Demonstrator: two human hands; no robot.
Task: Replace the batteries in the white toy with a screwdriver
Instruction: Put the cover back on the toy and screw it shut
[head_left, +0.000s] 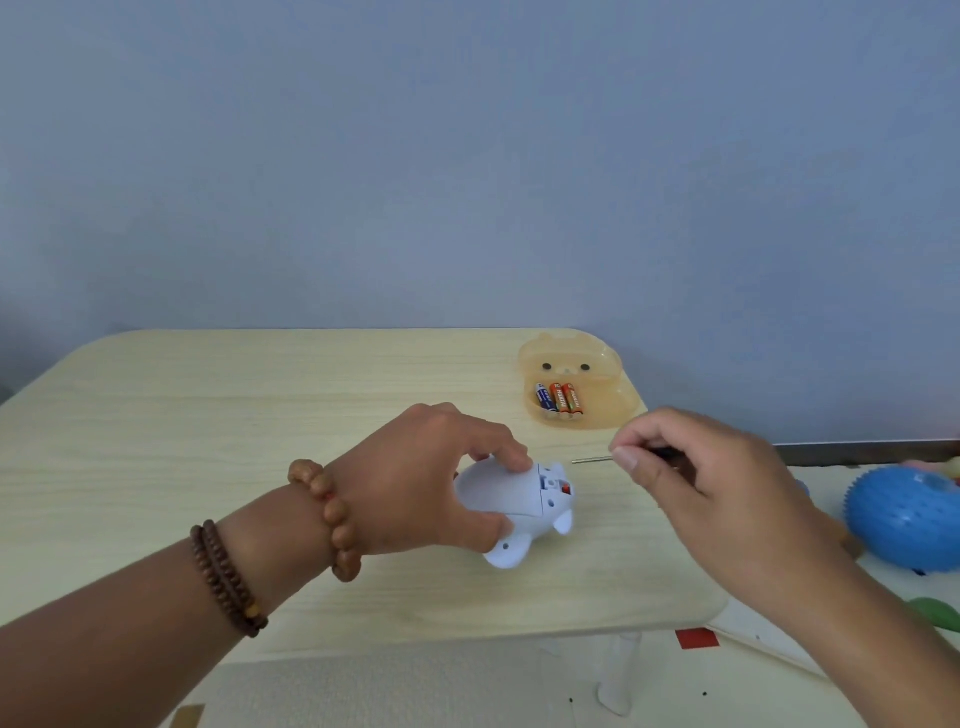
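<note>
Gripping white toy (519, 506) with left hand (415, 483), right hand (696, 467) pinching screwdriver (592, 460); thin tip may slip off screw.

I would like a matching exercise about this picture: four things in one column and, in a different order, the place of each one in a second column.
1. white toy
2. screwdriver
3. batteries
4. blue spiky ball

A. in the orange case
B. gripped by the left hand, on the table
C. off the table, at the right
D. held in the right hand

Pairs: 1-B, 2-D, 3-A, 4-C
</note>
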